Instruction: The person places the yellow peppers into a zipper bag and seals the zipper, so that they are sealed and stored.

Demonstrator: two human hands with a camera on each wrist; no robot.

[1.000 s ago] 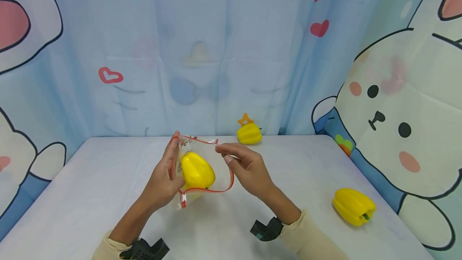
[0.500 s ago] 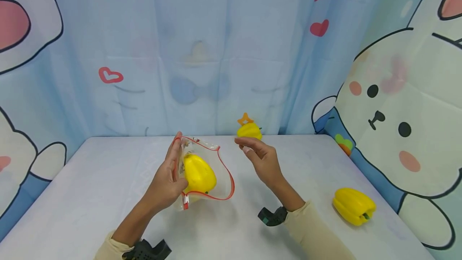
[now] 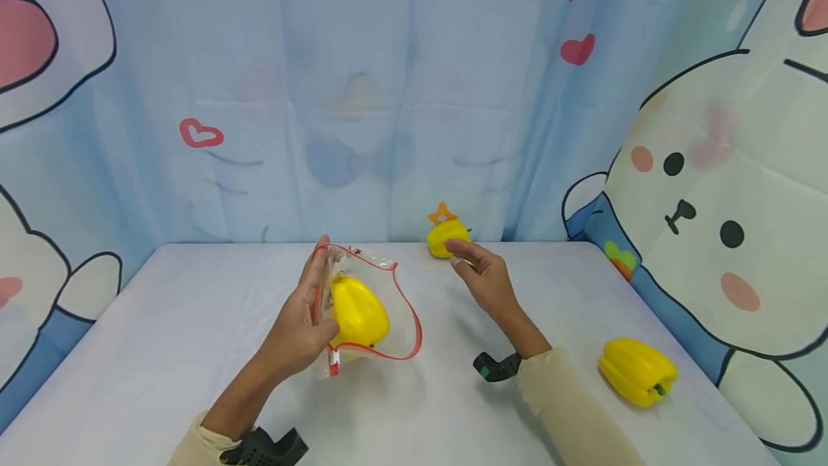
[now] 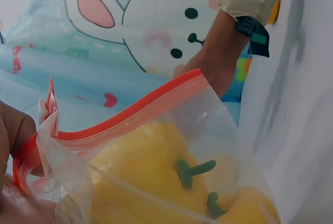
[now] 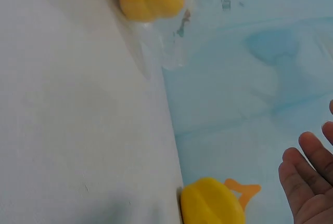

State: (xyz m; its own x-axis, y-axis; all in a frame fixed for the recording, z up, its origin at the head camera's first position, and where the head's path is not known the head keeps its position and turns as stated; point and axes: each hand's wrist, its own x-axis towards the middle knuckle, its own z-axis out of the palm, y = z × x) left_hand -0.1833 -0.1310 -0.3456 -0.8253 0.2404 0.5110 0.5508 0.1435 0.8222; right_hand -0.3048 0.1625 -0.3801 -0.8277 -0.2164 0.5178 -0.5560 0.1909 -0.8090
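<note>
My left hand (image 3: pixel 300 322) grips the side of a clear zip bag (image 3: pixel 417 333) with a red edge, thumb on the near side. The bag's mouth gapes toward the right. Inside it lies a yellow bell pepper (image 3: pixel 359 311). Through the plastic in the left wrist view, a second bell pepper (image 4: pixel 252 206) with a green stem shows below the first. My right hand (image 3: pixel 488 282) is in the air with loosely bent fingers, holding nothing. Just beyond its fingertips sits another yellow bell pepper (image 3: pixel 440 237) at the table's far edge, also low in the right wrist view.
One more yellow bell pepper (image 3: pixel 639 372) lies on the right side of the white table (image 3: pixel 162 351). A blue curtain (image 3: pixel 349 34) with cartoon rabbits and hearts hangs behind the table and along its right side.
My right hand has let go of the bag's edge and moved right and away, toward the far bell pepper. The left hand keeps its grip on the bag, nearly still.
</note>
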